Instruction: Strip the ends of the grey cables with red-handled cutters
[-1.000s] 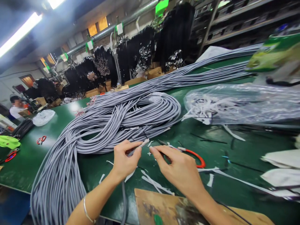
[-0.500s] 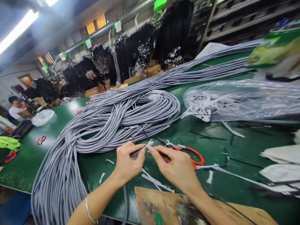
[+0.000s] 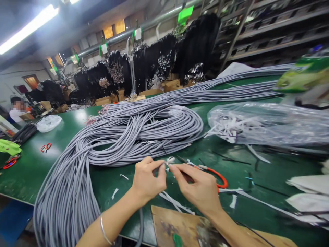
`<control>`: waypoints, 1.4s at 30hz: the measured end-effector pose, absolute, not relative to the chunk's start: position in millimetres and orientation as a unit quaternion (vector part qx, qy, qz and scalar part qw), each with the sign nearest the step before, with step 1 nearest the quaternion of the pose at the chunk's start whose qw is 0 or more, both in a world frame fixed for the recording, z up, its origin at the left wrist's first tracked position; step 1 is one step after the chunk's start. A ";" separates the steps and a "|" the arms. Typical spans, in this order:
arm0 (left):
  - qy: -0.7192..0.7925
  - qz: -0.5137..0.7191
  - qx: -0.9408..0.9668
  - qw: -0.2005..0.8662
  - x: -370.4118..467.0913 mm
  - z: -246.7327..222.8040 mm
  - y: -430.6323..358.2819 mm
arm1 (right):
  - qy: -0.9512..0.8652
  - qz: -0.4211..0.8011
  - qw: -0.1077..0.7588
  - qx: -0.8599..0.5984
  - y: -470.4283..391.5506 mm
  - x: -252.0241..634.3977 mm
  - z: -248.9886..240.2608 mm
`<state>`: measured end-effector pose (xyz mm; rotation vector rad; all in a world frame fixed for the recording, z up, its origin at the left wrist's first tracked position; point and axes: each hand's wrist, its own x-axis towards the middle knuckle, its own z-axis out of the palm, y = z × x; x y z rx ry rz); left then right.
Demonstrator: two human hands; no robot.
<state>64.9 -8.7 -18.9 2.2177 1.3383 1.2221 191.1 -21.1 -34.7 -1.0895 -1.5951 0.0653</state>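
My left hand (image 3: 150, 176) is closed in a pinch at the end of a grey cable (image 3: 141, 223); the cable hangs down below the wrist past the table edge. White strands (image 3: 170, 160) stick out at the fingertips. Closed as well, my right hand (image 3: 197, 183) pinches at these strands from the other side, its fingertips almost meeting the left ones. What exactly lies between the fingers is too small to make out. Red-handled scissors (image 3: 221, 178) lie just behind my right hand, partly hidden by it.
Large coils of grey cable (image 3: 110, 137) spread over the green table (image 3: 102, 185). A clear plastic bag (image 3: 280, 120) with white strips lies at right. A stained board (image 3: 177, 223) is at the front edge. Another person (image 3: 17, 111) is far left; smaller red-handled scissors (image 3: 45, 148) lie that side.
The view has shifted slightly, so most things sit lower and further right. The left fingers have curled, and less of the cable end shows between them. Both hands remain together at the white strands.
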 end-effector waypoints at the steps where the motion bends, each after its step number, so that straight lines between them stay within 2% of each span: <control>1: 0.475 0.417 0.763 0.137 64.0 -20.0 -6.9 | -0.696 0.011 0.566 -0.440 -23.9 189.8 -33.0; 4: 0.516 0.384 0.754 0.135 61.6 -23.6 -2.7 | -0.732 0.009 0.555 -0.395 -29.3 189.3 -28.2; 6: 0.513 0.388 0.750 0.154 62.0 -25.1 -3.1 | -0.698 -0.003 0.560 -0.446 -28.0 193.8 -26.9; 10: 0.540 0.432 0.663 0.288 65.0 -22.6 -5.2 | -0.654 -0.108 0.511 -0.547 -19.9 205.6 -30.0; 13: 0.566 0.434 0.585 0.388 65.3 -19.9 -3.0 | -0.675 -0.174 0.459 -0.552 -18.2 205.6 -33.6; 15: 0.552 0.449 0.567 0.415 65.0 -20.5 -2.0 | -0.689 -0.184 0.450 -0.538 -19.2 202.3 -35.0; 20: 0.507 0.496 0.603 0.365 64.8 -27.3 -5.3 | -0.699 -0.181 0.453 -0.523 -21.7 198.0 -35.1; 30: 0.497 0.458 0.696 0.242 64.4 -26.0 -12.6 | -0.718 -0.155 0.433 -0.522 -23.3 196.8 -37.6; 36: 0.504 0.438 0.671 0.323 66.7 -26.8 -12.5 | -0.703 -0.046 0.487 -0.516 -22.5 196.6 -36.7; 42: 0.593 0.381 0.638 0.312 63.7 -33.2 -0.2 | -0.738 0.021 0.557 -0.381 -34.0 192.1 -26.5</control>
